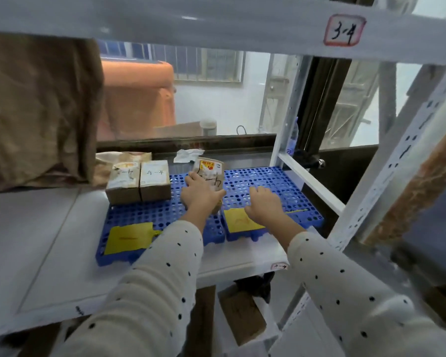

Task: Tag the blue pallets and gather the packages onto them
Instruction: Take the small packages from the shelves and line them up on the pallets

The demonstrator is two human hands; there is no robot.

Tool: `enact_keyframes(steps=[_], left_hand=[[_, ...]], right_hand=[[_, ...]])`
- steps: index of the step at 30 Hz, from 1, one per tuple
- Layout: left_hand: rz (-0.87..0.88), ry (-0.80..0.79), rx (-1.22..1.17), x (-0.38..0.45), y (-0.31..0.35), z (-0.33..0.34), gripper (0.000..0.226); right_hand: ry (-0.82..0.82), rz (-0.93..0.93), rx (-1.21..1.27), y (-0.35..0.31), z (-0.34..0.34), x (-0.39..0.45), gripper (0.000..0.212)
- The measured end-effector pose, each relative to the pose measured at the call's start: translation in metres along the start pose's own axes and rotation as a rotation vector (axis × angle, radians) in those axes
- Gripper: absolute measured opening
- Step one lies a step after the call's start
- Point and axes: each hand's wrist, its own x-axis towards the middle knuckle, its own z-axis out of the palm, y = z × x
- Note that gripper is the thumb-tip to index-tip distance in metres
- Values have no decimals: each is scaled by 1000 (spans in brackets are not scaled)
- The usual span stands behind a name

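Straight ahead, from the head camera, I see a white shelf (49,240) with two blue pallets side by side on it, their inner edges touching. Each is a perforated plastic grid. The left blue pallet (144,217) carries a yellow tag (129,238) on its near left corner. The right blue pallet (276,181) has a second yellow tag (240,220) on its near edge.

Two small brown boxes stand at the far left of the left pallet, pressed against each other: the left box (122,185) and the right box (155,182), each with handwriting on a white label on top.

My left hand (198,194) grips a brown package (210,173) that stands upright on its edge where the two pallets meet, fingers curled around its left side, thumb on its near edge. My right hand (264,202) hovers over the right pallet beside its tag, fingers relaxed and holding nothing; I cannot tell whether it touches the grid. The hands are apart. Both arms wear white sleeves with dark dots.

Behind the pallets lie a crumpled white paper (188,154) and a brown bag (121,158). A label reading 3-4 (344,30) sits on the upper shelf beam.
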Motion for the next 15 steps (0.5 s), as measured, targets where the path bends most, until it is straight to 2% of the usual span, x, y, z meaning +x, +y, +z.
enact_keyframes(steps=[3, 8, 11, 15], left_hand=[[-29, -19, 59, 17, 5, 1, 117], [-104, -41, 108, 39, -3, 13, 118], [-142, -48, 82, 49, -4, 17, 113], [-88, 8, 218, 60, -4, 22, 97]], right_hand=[[10, -6, -3, -1, -2, 25, 37], [-19, -24, -5, -13, 8, 56, 43], [-47, -78, -29, -22, 18, 71, 41], [-59, -131, -11, -34, 23, 94, 43]])
